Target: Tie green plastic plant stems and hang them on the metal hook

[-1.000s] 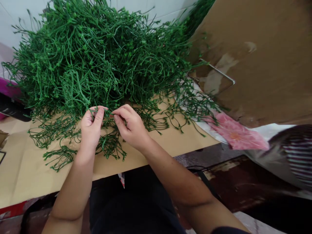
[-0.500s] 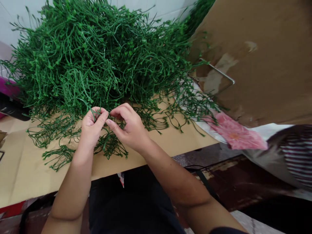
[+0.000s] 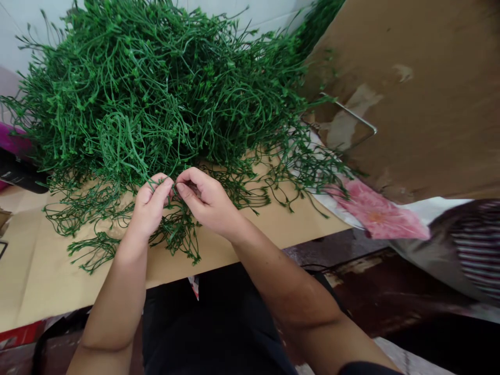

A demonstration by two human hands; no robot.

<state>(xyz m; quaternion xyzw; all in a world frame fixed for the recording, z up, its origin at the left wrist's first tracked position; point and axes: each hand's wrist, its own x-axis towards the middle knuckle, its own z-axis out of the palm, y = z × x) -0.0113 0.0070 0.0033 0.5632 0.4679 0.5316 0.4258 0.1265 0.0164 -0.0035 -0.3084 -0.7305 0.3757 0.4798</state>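
A big heap of thin green artificial plant stems (image 3: 167, 78) with small budded tips rises in front of me. At its near edge my left hand (image 3: 151, 203) is closed, pinching green stems between thumb and forefinger. My right hand (image 3: 209, 198) sits just to the right, its thumb and forefinger pinched together at the end of a stem beside the left fingertips. The exact point of grip is partly hidden by the fingers. Under both hands hangs a loose bunch of stems (image 3: 182, 237), and another small bunch (image 3: 96, 246) lies to the left of my left forearm.
Brown cardboard (image 3: 58, 281) covers the tabletop. A large cardboard panel (image 3: 429, 104) stands at right, with a bent metal wire (image 3: 363, 122) against it. Pink patterned cloth (image 3: 386, 208) lies below the panel. A black cylindrical object (image 3: 19, 171) is at the left edge.
My right hand has shifted slightly right and its fingers have drawn closer together. My left hand has moved a little to the right. The bunch beneath them has swung slightly.
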